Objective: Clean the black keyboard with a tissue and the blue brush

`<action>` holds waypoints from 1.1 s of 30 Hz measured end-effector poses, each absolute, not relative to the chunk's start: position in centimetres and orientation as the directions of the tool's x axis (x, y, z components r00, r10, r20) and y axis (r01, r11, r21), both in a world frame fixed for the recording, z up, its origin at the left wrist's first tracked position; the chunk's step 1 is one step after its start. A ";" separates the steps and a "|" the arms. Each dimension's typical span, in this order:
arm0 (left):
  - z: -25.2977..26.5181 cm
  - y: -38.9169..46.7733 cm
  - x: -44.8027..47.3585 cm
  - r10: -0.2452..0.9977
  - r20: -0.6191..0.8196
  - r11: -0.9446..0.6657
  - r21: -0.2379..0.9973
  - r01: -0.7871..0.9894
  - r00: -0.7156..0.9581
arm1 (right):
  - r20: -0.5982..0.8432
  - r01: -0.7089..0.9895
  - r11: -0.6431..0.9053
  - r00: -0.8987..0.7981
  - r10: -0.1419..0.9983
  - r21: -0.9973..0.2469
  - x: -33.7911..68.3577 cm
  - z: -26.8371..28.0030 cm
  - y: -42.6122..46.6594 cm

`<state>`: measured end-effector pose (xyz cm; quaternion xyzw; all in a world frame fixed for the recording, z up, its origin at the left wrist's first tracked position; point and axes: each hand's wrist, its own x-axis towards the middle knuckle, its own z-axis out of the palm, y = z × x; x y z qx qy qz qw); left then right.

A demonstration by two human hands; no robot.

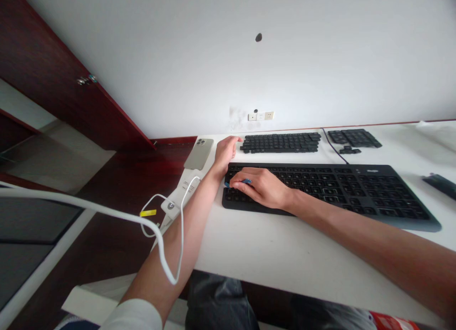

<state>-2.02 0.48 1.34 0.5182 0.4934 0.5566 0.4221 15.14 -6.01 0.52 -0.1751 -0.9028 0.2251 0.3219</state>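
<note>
A black keyboard (pixel 363 192) lies on the white table, its key positions looking bare of keycaps. Over its left end, my right hand (pixel 263 185) is closed around a slim blue tool (pixel 246 181); fingers cover most of it, so its kind is unclear. Beyond the keyboard's upper left corner, my left hand (pixel 227 150) rests on the tabletop. One of its digits stretches toward a block of black keycaps (pixel 281 143), and the other fingers are loosely bent with nothing visible in them. A smaller group of keycaps (pixel 354 138) lies farther right.
A phone (pixel 199 153) lies face down at the table's left edge, near a white power strip (pixel 178 197). A white cable (pixel 156 230) hangs across my left forearm. The keyboard's cord (pixel 333 147) runs toward the wall. A dark object (pixel 440 185) lies at the right.
</note>
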 end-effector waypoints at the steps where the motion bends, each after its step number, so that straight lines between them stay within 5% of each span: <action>1: 1.4 0.5 -2.0 0.982 0.153 -0.150 0.988 0.040 -0.111 | 0.509 0.165 0.839 -0.729 0.458 -0.518 15.1 0.5 -6.0; 5: 1.6 0.3 -1.9 0.986 0.133 -0.131 0.991 0.028 -0.105 | 0.516 0.236 0.824 -0.682 0.519 -0.516 15.1 0.6 -6.1; 9: 1.7 0.2 -1.9 0.983 0.147 -0.143 0.989 0.043 -0.109 | 0.509 0.170 0.841 -0.729 0.458 -0.513 15.2 0.5 -6.0; 14: 1.7 0.3 -1.8 0.988 0.112 -0.113 0.994 -0.002 -0.110 | 0.524 0.257 0.805 -0.646 0.555 -0.535 15.2 0.3 -5.9; 33: 1.7 0.1 -1.8 0.983 0.146 -0.144 0.989 0.025 -0.111 | 0.517 0.114 0.823 -0.728 0.450 -0.556 15.3 0.7 -6.0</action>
